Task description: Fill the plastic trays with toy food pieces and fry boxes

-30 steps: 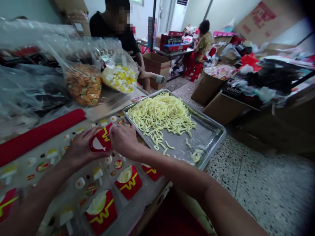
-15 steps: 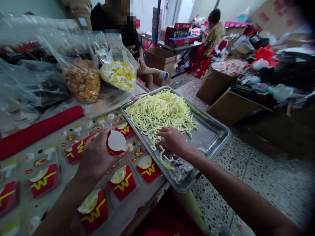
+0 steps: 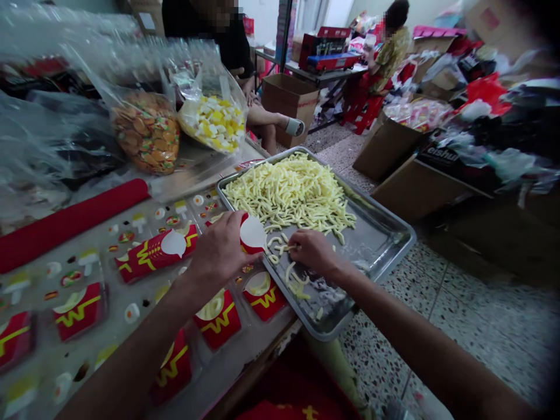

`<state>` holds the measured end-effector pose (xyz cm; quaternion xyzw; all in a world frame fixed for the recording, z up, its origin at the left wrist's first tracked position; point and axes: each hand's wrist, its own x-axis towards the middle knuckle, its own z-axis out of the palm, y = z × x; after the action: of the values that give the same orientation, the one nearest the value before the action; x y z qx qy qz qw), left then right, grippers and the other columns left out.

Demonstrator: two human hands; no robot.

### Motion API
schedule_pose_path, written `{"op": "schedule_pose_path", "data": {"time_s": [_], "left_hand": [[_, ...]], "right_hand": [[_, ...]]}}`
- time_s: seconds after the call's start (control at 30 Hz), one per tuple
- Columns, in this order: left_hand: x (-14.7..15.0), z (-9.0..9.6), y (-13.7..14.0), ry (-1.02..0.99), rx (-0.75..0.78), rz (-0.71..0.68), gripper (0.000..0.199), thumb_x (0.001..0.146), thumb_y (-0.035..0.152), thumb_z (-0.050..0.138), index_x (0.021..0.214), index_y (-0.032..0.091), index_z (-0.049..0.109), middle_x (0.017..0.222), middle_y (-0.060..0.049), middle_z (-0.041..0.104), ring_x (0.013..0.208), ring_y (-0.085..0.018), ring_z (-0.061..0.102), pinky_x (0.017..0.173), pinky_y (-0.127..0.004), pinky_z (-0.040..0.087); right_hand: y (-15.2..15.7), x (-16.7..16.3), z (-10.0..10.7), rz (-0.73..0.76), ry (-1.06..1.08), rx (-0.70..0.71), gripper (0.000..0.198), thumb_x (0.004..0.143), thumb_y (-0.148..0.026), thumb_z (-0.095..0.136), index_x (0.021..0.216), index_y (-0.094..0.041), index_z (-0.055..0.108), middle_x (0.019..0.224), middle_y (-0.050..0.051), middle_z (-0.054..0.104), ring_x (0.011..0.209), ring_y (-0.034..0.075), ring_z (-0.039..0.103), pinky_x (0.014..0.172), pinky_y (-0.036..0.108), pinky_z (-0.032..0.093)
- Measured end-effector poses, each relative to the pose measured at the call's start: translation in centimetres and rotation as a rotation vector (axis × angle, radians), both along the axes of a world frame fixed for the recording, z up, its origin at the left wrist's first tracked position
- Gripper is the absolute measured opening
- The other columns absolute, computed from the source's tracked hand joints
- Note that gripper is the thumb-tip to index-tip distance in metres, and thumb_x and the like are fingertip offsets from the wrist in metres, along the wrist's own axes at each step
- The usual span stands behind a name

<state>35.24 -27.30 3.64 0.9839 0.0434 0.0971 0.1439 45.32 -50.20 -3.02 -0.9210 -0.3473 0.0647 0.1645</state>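
Note:
My left hand [image 3: 216,248] is closed around a small red fry carton [image 3: 252,233] with a white inside, tilted at the near left edge of the metal tray [image 3: 385,217]. Inside the tray, my right hand [image 3: 312,252] pinches at a few pale yellow fry-shaped strips [image 3: 275,240]; its fingertips are bunched and partly hide what they hold. Behind it lies a big heap of the same strips [image 3: 291,186]. Left of my left hand, a row of nested empty red cartons [image 3: 151,256] rests on the table.
Clear packs with filled red cartons [image 3: 219,324] and tiny food-shaped pieces cover the table. A red roll [image 3: 74,224] lies at the left. Behind stand bags of brown round pieces [image 3: 146,137] and yellow-white pieces [image 3: 219,125]. A person [image 3: 205,35] sits beyond; boxes [image 3: 289,99] stand on the floor.
My left hand has carried the carton right to the tray's edge, uncovering the nested cartons. My right hand's fingers have drawn together on the strips.

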Motion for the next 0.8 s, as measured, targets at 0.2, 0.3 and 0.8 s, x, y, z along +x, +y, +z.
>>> {"op": "schedule_pose_path", "data": {"time_s": [0.2,0.3,0.8], "left_hand": [[4.0,0.4,-2.6,0.156,0.201,-0.225,0.079,0.053,0.035,0.096,0.12,0.021,0.057,0.114,-0.011,0.068,0.105,-0.033,0.066,0.087,-0.039,0.052],[6.2,-0.9,-4.4,0.255,0.025,-0.314,0.068,0.047,0.034,0.095,0.106,0.022,0.064,0.106,-0.007,0.071,0.098,-0.032,0.068,0.083,-0.039,0.053],[8.4,-4.7,-3.9,-0.205,-0.794,-0.414,0.083,0.053,0.043,0.093,0.122,0.017,0.055,0.116,-0.007,0.068,0.106,-0.026,0.065,0.092,-0.036,0.053]], "right_hand": [[-1.1,0.7,3.3,0.112,-0.144,0.16,0.017,0.082,-0.008,0.063,0.087,-0.018,0.076,0.088,0.005,0.072,0.079,0.016,0.063,0.072,0.027,0.042],[-0.7,0.6,5.0,0.348,-0.202,0.08,0.015,0.088,-0.01,0.061,0.084,-0.017,0.074,0.09,0.007,0.071,0.082,0.018,0.061,0.072,0.029,0.041],[1.9,2.3,8.9,0.364,-0.096,0.475,0.019,0.091,-0.015,0.058,0.079,-0.02,0.072,0.092,0.002,0.07,0.091,0.017,0.059,0.085,0.029,0.044]]}}
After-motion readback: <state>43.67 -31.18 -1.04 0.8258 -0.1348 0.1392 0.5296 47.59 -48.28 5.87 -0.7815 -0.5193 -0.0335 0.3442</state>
